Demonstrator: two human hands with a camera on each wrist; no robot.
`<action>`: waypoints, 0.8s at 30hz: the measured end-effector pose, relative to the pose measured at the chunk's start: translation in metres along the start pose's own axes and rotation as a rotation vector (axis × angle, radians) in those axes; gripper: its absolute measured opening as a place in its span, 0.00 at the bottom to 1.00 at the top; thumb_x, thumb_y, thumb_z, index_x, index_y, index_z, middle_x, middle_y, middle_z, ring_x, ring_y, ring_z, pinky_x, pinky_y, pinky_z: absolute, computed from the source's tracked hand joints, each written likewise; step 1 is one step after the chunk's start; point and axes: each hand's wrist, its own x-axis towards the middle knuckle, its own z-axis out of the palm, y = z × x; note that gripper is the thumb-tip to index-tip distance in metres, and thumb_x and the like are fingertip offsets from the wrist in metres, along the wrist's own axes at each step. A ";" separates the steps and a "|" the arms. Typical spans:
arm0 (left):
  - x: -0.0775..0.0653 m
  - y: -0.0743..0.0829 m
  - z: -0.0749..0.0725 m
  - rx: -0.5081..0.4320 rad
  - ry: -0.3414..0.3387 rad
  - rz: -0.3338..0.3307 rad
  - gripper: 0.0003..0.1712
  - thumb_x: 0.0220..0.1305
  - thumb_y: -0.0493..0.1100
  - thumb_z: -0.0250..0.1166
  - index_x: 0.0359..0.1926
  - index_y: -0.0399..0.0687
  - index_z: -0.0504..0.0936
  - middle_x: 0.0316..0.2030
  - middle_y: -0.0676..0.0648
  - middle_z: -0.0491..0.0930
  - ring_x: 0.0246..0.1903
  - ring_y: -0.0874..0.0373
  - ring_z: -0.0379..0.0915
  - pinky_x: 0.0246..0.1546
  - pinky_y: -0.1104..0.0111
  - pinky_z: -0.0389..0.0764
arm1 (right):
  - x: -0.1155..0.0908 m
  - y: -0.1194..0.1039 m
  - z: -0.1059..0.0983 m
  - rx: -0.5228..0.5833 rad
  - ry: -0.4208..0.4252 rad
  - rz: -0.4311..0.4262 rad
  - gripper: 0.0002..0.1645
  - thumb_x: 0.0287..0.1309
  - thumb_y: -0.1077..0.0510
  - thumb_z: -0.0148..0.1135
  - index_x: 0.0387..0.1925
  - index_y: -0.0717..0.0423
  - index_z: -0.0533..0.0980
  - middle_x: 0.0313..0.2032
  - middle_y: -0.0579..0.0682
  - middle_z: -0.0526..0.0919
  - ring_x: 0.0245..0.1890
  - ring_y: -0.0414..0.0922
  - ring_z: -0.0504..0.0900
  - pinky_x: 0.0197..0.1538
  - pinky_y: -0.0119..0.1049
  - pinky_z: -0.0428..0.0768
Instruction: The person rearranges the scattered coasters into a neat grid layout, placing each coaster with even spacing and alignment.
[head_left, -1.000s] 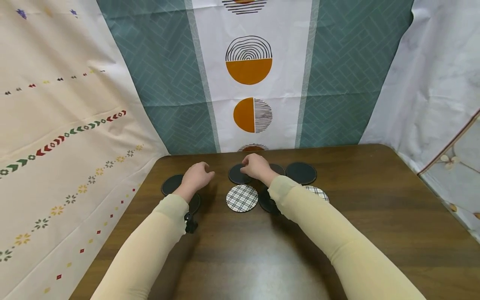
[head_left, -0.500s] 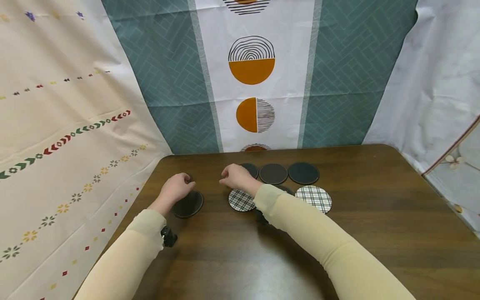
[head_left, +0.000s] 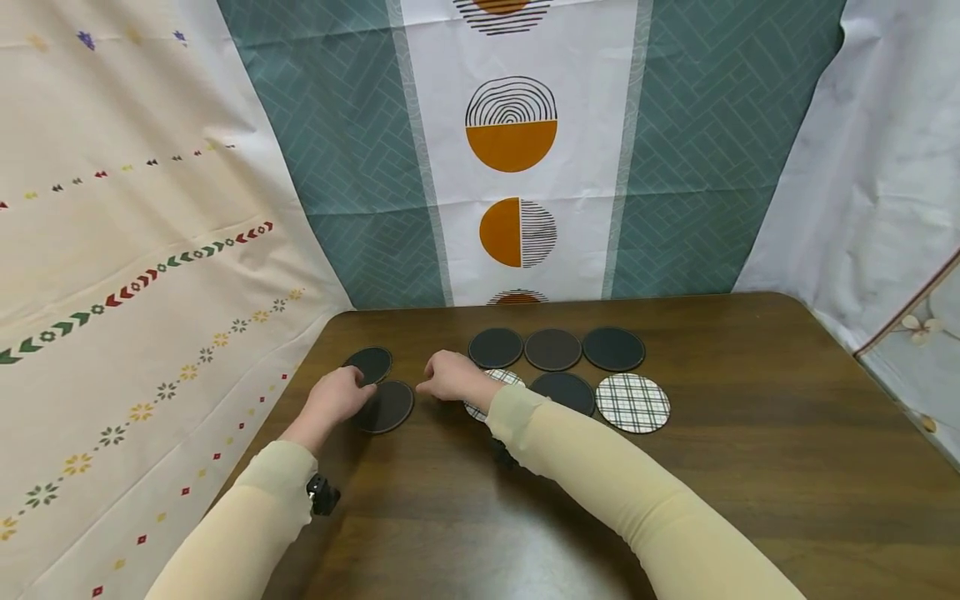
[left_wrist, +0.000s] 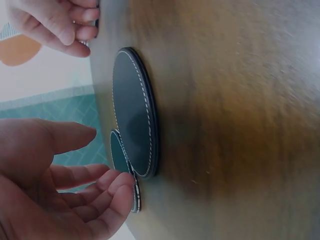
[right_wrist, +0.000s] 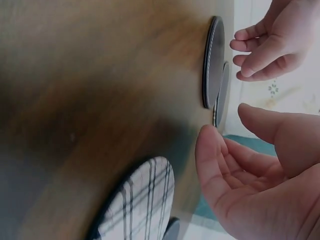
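Two dark round coasters with stitched rims lie at the left of the table: a rear one (head_left: 371,362) and a nearer one (head_left: 387,406), their edges meeting. My left hand (head_left: 336,397) is at their left side, thumb and fingers apart, fingertips right at the rims. The left wrist view shows the nearer coaster (left_wrist: 134,115) in front of its loosely bent, empty fingers. My right hand (head_left: 452,377) hovers right of this pair, beside a plaid coaster (head_left: 508,377) that the forearm partly hides. In the right wrist view its thumb and fingers stand apart around nothing.
Right of my right hand, the back row has a black coaster (head_left: 496,347), a brown coaster (head_left: 553,349) and another black coaster (head_left: 613,348). In front of them lie a dark coaster (head_left: 564,390) and a plaid coaster (head_left: 633,402). Cloths hang behind the wooden table (head_left: 765,400).
My left hand has moved left and toward me, uncovering the rear left coaster. My right hand has moved left and nearer, off the back row. The coasters look unmoved on the table.
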 end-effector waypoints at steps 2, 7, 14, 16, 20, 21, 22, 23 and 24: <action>-0.007 0.002 -0.001 0.010 -0.008 -0.024 0.34 0.74 0.64 0.68 0.61 0.37 0.87 0.53 0.36 0.88 0.50 0.36 0.85 0.52 0.43 0.82 | 0.000 -0.002 0.004 0.001 -0.016 -0.006 0.23 0.77 0.51 0.70 0.63 0.63 0.85 0.52 0.55 0.92 0.49 0.48 0.90 0.61 0.42 0.83; -0.012 -0.010 0.007 0.016 -0.026 -0.001 0.22 0.72 0.60 0.70 0.41 0.44 0.89 0.33 0.46 0.85 0.32 0.47 0.79 0.36 0.52 0.79 | -0.002 -0.007 0.012 0.004 -0.037 -0.010 0.17 0.76 0.53 0.71 0.55 0.62 0.89 0.31 0.51 0.92 0.28 0.40 0.86 0.52 0.37 0.84; -0.015 -0.018 0.009 -0.005 -0.060 0.016 0.23 0.72 0.62 0.70 0.37 0.46 0.90 0.28 0.49 0.83 0.28 0.50 0.77 0.30 0.56 0.76 | 0.001 -0.014 0.017 -0.028 -0.066 0.033 0.14 0.77 0.51 0.70 0.44 0.59 0.90 0.21 0.46 0.87 0.25 0.38 0.83 0.45 0.33 0.80; -0.018 -0.015 0.008 -0.001 -0.070 0.000 0.24 0.71 0.63 0.71 0.38 0.46 0.91 0.29 0.49 0.83 0.28 0.50 0.76 0.30 0.56 0.76 | 0.009 -0.012 0.021 -0.039 -0.083 0.052 0.15 0.77 0.51 0.70 0.37 0.57 0.90 0.20 0.46 0.86 0.25 0.40 0.84 0.43 0.34 0.80; -0.036 0.004 -0.004 0.010 -0.091 -0.018 0.28 0.72 0.64 0.73 0.45 0.42 0.92 0.36 0.44 0.86 0.33 0.48 0.77 0.36 0.53 0.78 | 0.038 0.005 0.041 -0.053 -0.095 0.066 0.20 0.76 0.47 0.71 0.26 0.51 0.87 0.20 0.45 0.84 0.24 0.42 0.82 0.40 0.36 0.79; -0.038 0.007 -0.006 0.012 -0.092 -0.023 0.29 0.70 0.65 0.74 0.46 0.41 0.92 0.38 0.44 0.87 0.34 0.47 0.78 0.38 0.52 0.79 | 0.041 0.007 0.042 -0.050 -0.103 0.069 0.21 0.76 0.47 0.71 0.26 0.51 0.87 0.20 0.45 0.84 0.24 0.42 0.82 0.40 0.36 0.80; -0.041 0.011 -0.009 0.013 -0.091 -0.028 0.30 0.69 0.65 0.75 0.48 0.41 0.93 0.39 0.44 0.88 0.35 0.48 0.78 0.39 0.52 0.79 | 0.042 0.008 0.043 -0.044 -0.105 0.069 0.21 0.76 0.47 0.71 0.25 0.51 0.87 0.21 0.46 0.84 0.24 0.42 0.82 0.39 0.37 0.80; -0.042 0.014 -0.010 0.017 -0.094 -0.029 0.31 0.68 0.65 0.76 0.49 0.41 0.93 0.40 0.43 0.88 0.36 0.48 0.79 0.40 0.51 0.80 | 0.044 0.009 0.046 -0.048 -0.097 0.069 0.21 0.75 0.47 0.72 0.24 0.51 0.86 0.20 0.45 0.84 0.24 0.42 0.82 0.38 0.36 0.79; -0.045 0.018 -0.014 0.011 -0.102 -0.022 0.32 0.68 0.65 0.77 0.50 0.39 0.92 0.41 0.42 0.88 0.36 0.46 0.79 0.41 0.51 0.80 | 0.036 0.003 0.039 -0.036 -0.106 0.072 0.21 0.75 0.50 0.71 0.24 0.52 0.86 0.20 0.47 0.84 0.24 0.42 0.83 0.39 0.36 0.80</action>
